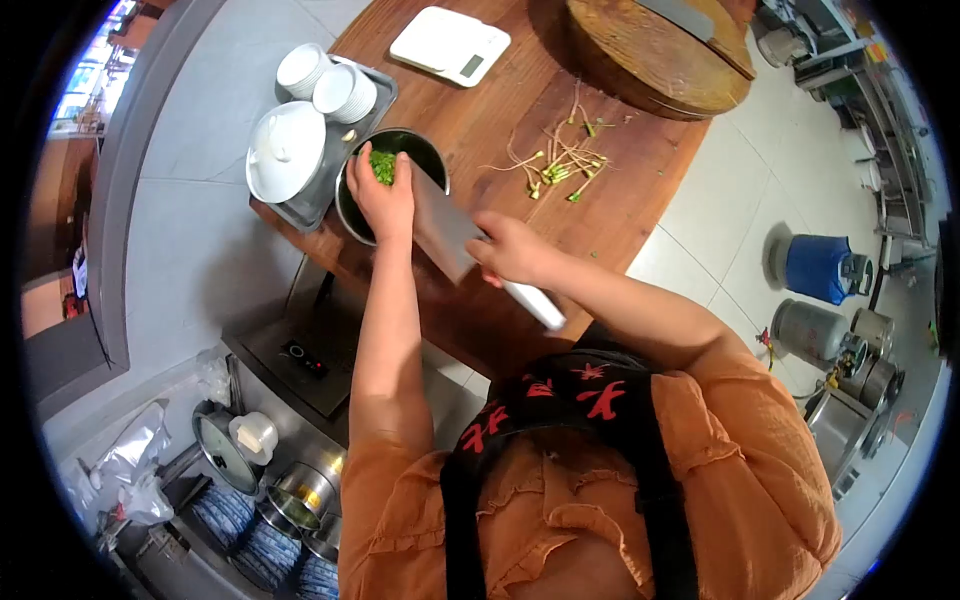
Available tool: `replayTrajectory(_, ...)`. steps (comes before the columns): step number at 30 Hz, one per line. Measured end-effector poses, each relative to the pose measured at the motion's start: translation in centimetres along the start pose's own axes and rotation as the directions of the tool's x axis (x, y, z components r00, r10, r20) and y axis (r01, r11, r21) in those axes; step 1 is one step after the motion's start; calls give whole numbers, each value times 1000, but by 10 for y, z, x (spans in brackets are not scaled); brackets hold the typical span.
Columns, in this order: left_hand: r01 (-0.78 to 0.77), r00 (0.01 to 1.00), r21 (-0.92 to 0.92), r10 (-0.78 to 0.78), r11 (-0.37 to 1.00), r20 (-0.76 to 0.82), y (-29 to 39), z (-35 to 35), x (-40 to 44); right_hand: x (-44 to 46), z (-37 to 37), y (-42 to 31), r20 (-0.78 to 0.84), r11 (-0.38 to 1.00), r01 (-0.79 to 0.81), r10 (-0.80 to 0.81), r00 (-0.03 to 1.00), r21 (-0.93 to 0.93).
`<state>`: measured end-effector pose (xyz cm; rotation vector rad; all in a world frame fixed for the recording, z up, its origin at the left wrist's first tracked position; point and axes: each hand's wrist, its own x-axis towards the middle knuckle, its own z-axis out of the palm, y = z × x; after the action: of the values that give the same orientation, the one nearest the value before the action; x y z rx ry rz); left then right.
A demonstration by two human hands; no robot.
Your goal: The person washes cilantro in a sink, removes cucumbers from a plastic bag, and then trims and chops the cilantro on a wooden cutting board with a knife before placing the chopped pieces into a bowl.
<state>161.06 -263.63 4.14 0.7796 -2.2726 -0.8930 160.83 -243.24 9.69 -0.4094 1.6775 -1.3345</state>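
My right hand [507, 248] is closed round the handle of a cleaver [440, 222]; the white handle end sticks out toward my body. The wide blade reaches up-left to the rim of a dark-inside metal bowl [427, 152]. Over this bowl, my left hand [385, 200] curls its fingers and thumb round chopped green herbs [383, 167], beside the blade's tip end. Whether the herbs rest on the blade or only in my fingers, I cannot tell. On the wooden table [470, 130], stems with thin roots [560, 165] lie in a loose pile right of the bowl.
Left of the bowl, a grey tray [310, 207] carries a white lidded pot [287, 150] and stacked white dishes [345, 93]. A white scale [450, 45] and a round chopping board [660, 50] with another cleaver [685, 18] stand farther back. Gas cylinders [815, 268] are on the floor right.
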Motion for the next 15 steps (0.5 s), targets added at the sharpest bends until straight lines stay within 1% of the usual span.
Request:
replayTrajectory(1,-34,999,15,33,999,28,-5,-1,4,-10,-6,6,36,1000,-10,10,999,-13)
replayTrajectory(2,-36,999,44,34,998,39,-7,-2,7,-25,-11,3,41,997,-77,76,996,26)
replayTrajectory(3,5,998,10,-5,1000,63,-12,-5,11,-34,-15,11,36,992,-119,118,992,42)
replayTrajectory(4,47,995,-24,-45,999,87,-7,-13,14,-41,-18,23,8,992,-124,124,992,5)
replayTrajectory(5,177,982,-85,-170,981,84,0,-19,15,-48,-21,33,-68,993,-53,47,997,-102)
replayTrajectory(6,141,986,-284,-110,948,121,0,-28,19,-51,-20,32,-134,978,12,-41,990,-210)
replayTrajectory(7,364,932,-480,-312,798,186,5,-34,16,-50,-18,30,-146,992,3,-21,989,-126)
replayTrajectory(8,535,833,-632,-473,560,286,11,-39,15,-48,-17,25,-158,999,-4,-3,987,-41)
replayTrajectory(9,588,789,-686,-490,429,371,12,-44,15,-43,-15,19,-170,999,-8,15,985,41)
replayTrajectory(11,659,700,-740,-473,138,535,16,-54,17,-25,-6,15,-97,986,91,-78,992,139)
replayTrajectory(12,655,677,-753,-495,69,544,30,-57,15,-17,0,12,-68,972,137,-126,990,191)
replayTrajectory(13,620,691,-781,-528,81,494,32,-55,15,-9,6,8,-41,970,144,-138,990,194)
replayTrajectory(14,584,703,-806,-556,95,444,32,-53,16,-2,10,6,-19,976,164,-162,987,147)
replayTrajectory(15,608,689,-793,-533,53,492,29,-55,17,4,13,4,2,978,183,-184,983,100)
